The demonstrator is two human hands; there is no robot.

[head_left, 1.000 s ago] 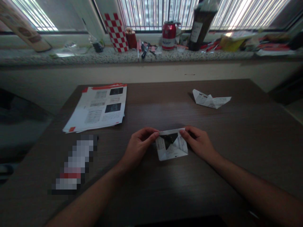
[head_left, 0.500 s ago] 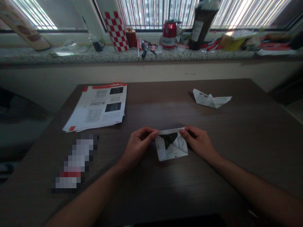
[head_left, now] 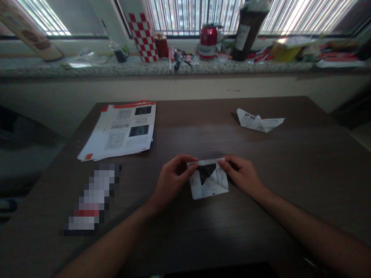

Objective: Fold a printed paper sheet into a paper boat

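A small folded paper (head_left: 209,181), printed with text and a dark patch, is held just over the brown table (head_left: 185,235). My left hand (head_left: 175,173) pinches its upper left edge between thumb and fingers. At the upper right corner, my right hand (head_left: 242,170) grips it the same way. The fingertips behind the sheet are hidden. Farther back on the right sits a folded paper boat (head_left: 259,120), apart from both hands.
A stack of printed sheets (head_left: 118,131) lies at the back left, with a blurred-out oblong object (head_left: 91,199) in front of it. Along the windowsill (head_left: 162,70) stand a red-and-white checked container (head_left: 143,36), a red can (head_left: 208,41) and a dark bottle (head_left: 248,33).
My left hand's fingers have slid slightly rightward along the top edge. The folded paper has shifted a little left and down, and both hands still hold it.
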